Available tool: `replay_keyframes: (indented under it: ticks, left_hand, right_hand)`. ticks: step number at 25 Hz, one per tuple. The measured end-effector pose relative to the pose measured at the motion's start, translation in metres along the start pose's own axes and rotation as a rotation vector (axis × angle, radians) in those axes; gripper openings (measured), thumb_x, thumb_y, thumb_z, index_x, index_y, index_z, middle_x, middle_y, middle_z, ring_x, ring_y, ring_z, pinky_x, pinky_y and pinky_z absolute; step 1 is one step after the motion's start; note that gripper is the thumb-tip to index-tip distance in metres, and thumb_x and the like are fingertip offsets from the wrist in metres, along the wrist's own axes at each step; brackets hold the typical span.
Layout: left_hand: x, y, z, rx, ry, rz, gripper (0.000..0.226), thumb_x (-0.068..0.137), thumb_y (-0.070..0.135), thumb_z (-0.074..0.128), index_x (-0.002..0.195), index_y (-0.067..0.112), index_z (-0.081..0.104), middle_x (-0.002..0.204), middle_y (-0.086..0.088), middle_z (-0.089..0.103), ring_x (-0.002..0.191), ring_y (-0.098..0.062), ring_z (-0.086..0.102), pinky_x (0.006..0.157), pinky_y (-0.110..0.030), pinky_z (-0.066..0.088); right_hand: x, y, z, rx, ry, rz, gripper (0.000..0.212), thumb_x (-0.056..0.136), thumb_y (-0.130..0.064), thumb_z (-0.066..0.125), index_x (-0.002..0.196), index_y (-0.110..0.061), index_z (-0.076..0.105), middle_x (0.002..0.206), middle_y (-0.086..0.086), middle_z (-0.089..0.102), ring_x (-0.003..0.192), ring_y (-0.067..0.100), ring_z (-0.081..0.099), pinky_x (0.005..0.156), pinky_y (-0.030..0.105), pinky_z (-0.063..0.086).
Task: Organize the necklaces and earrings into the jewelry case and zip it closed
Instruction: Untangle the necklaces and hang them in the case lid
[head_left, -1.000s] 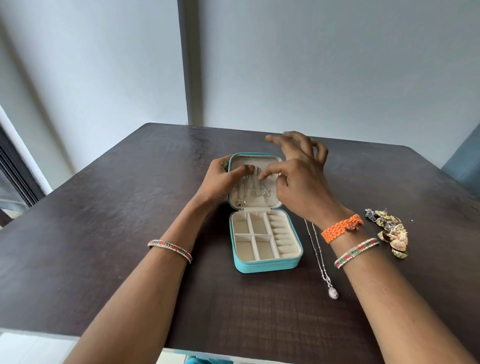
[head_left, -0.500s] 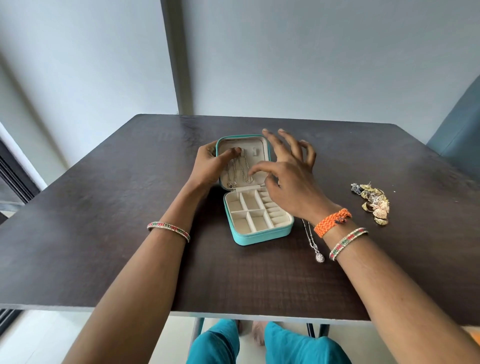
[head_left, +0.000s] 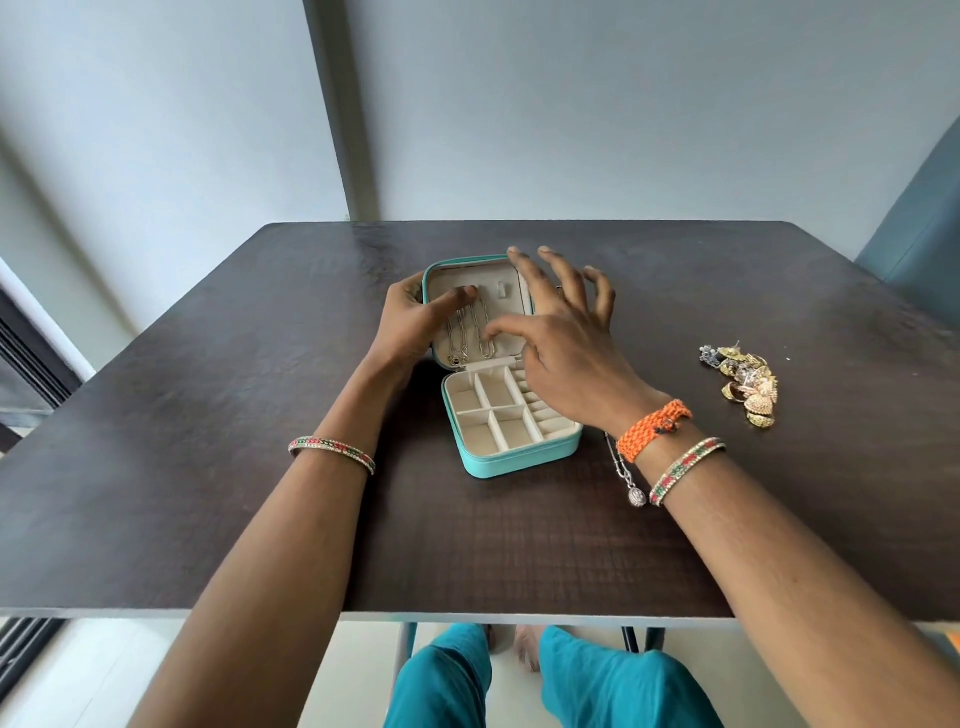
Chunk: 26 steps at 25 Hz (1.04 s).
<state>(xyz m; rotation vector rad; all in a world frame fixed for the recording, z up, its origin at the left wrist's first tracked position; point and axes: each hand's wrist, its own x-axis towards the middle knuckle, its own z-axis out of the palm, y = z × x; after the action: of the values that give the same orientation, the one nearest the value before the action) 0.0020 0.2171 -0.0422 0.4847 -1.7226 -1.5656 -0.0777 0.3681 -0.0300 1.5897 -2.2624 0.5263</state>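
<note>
A turquoise jewelry case (head_left: 511, 457) lies open on the dark counter (head_left: 208, 415) between the two hands, its lid (head_left: 467, 280) standing up at the far side and its tray of small cream compartments lying nearer the person. The left hand (head_left: 415, 325) grips the left edge of the lid, fingers curled behind it and the thumb pressed across the cream lining inside. Silver necklace chains (head_left: 470, 332) hang against that lining, just right of the left thumb. The right hand (head_left: 563, 353) hovers over the right side of the case with its fingers spread and nearly straight, holding nothing; its thumb tip reaches toward the lower ends of the chains, though whether it touches them cannot be told. Another necklace (head_left: 626, 475) with an oval pendant lies on the counter just under the right wrist. A heap of gold and silver earrings (head_left: 748, 382) sits well to the right of the right hand.
</note>
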Motion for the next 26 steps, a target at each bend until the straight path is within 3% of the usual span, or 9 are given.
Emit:
replay_keyframes:
  ticks: [10,12,14,16,19,21,23,24,26]
  left_hand:
    - [0.003,-0.003,0.001,0.014,0.0,-0.033,0.014,0.085,0.004,0.06,0.077,0.015,0.063,0.054,0.012,0.062,0.052,0.0,0.055,0.054,-0.017,0.047]
    - [0.004,-0.003,0.001,-0.011,0.012,-0.088,0.011,0.082,0.017,0.059,0.072,0.013,0.061,0.057,0.008,0.059,0.054,-0.007,0.053,0.056,-0.023,0.044]
    - [0.005,-0.004,-0.002,-0.066,-0.04,-0.184,0.029,0.075,0.037,0.057,0.083,0.011,0.066,0.075,-0.005,0.063,0.068,-0.019,0.056,0.065,-0.031,0.044]
    - [0.005,-0.005,-0.003,-0.138,-0.087,-0.23,0.037,0.081,0.043,0.05,0.093,0.014,0.068,0.083,-0.01,0.065,0.074,-0.023,0.058,0.069,-0.034,0.046]
    - [0.005,-0.004,0.0,-0.09,-0.021,-0.205,0.044,0.071,0.054,0.054,0.089,0.017,0.069,0.085,-0.01,0.063,0.079,-0.025,0.055,0.075,-0.039,0.044]
    - [0.007,-0.006,-0.001,-0.057,0.029,-0.18,0.049,0.065,0.059,0.06,0.087,0.016,0.069,0.09,-0.012,0.066,0.085,-0.028,0.058,0.083,-0.045,0.047]
    - [0.014,-0.019,-0.006,-0.087,0.04,-0.222,0.064,0.063,0.064,0.064,0.098,0.011,0.068,0.106,-0.019,0.067,0.1,-0.037,0.062,0.096,-0.054,0.046]
    - [0.015,-0.018,-0.007,-0.096,0.045,-0.25,0.067,0.063,0.066,0.065,0.101,0.011,0.067,0.11,-0.019,0.066,0.105,-0.038,0.061,0.098,-0.056,0.045]
    - [0.01,-0.011,-0.002,-0.053,0.094,-0.217,0.045,0.078,0.054,0.059,0.096,0.013,0.066,0.101,-0.012,0.066,0.095,-0.028,0.061,0.09,-0.044,0.051]
  right_hand:
    - [0.0,-0.003,0.0,-0.006,-0.08,-0.006,0.04,0.08,-0.003,0.053,0.097,-0.035,0.07,0.16,-0.001,0.005,0.145,0.023,-0.008,0.113,0.049,-0.006]
    - [0.002,-0.003,-0.001,0.002,-0.088,-0.001,0.041,0.079,-0.002,0.053,0.098,-0.035,0.07,0.16,-0.002,0.005,0.145,0.023,-0.01,0.113,0.049,-0.007]
    - [0.002,-0.003,-0.001,0.009,-0.108,-0.002,0.041,0.08,-0.002,0.053,0.098,-0.035,0.07,0.16,-0.001,0.005,0.145,0.023,-0.012,0.113,0.049,-0.008]
    - [0.001,-0.002,0.001,0.021,-0.112,-0.018,0.041,0.082,-0.003,0.051,0.099,-0.036,0.07,0.16,-0.002,0.006,0.145,0.022,-0.01,0.113,0.048,-0.008]
    - [0.004,0.007,-0.002,0.208,0.039,0.053,0.044,0.08,-0.002,0.048,0.102,-0.034,0.07,0.154,-0.001,0.028,0.143,0.021,0.014,0.113,0.044,0.005]
    - [0.008,0.028,-0.005,0.317,0.268,0.23,0.042,0.075,-0.005,0.046,0.1,-0.03,0.07,0.133,0.001,0.055,0.128,0.022,0.043,0.107,0.044,0.027]
    - [0.008,0.056,-0.009,0.398,0.386,0.428,0.032,0.075,-0.009,0.045,0.091,-0.024,0.069,0.108,0.003,0.068,0.104,0.025,0.06,0.092,0.039,0.046]
    - [0.007,0.07,-0.007,0.402,0.352,0.538,0.026,0.078,-0.009,0.047,0.087,-0.022,0.068,0.101,0.006,0.069,0.098,0.028,0.062,0.086,0.035,0.049]
    - [0.001,0.086,0.002,0.311,0.147,0.683,0.017,0.083,-0.01,0.051,0.08,-0.017,0.066,0.099,0.011,0.069,0.097,0.034,0.061,0.082,0.034,0.049]
